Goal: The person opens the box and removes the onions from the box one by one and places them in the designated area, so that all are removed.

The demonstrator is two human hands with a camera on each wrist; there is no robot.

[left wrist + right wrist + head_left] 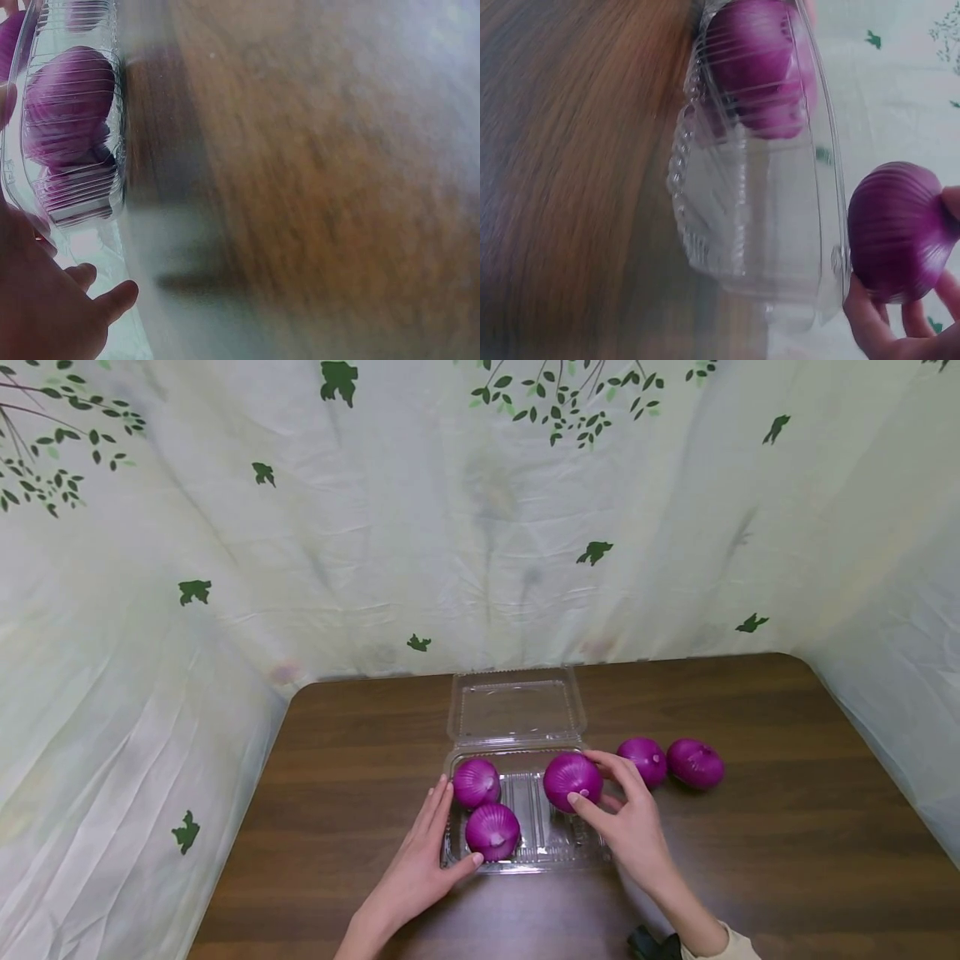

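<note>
A clear plastic clamshell container [547, 853] lies with its lid folded back on the wooden table. Two purple onions, a rear one [476, 783] and a front one [492, 832], sit in its left half. Above the right half, my right hand [633, 827] pinches a third onion [572, 782] between thumb and fingers; the right wrist view shows this held onion [896, 232] over the container's rim. My left hand [420, 864] rests along the container's left side, fingers extended, thumb at the front corner by the front onion. The left wrist view shows onions [69, 105] through the ribbed wall.
Two more onions, one [642, 762] beside the container and another [696, 764] farther right, lie on the table [787, 827]. The transparent lid [517, 706] reaches toward the table's back edge. A leaf-patterned white curtain [450, 527] hangs behind and at the sides.
</note>
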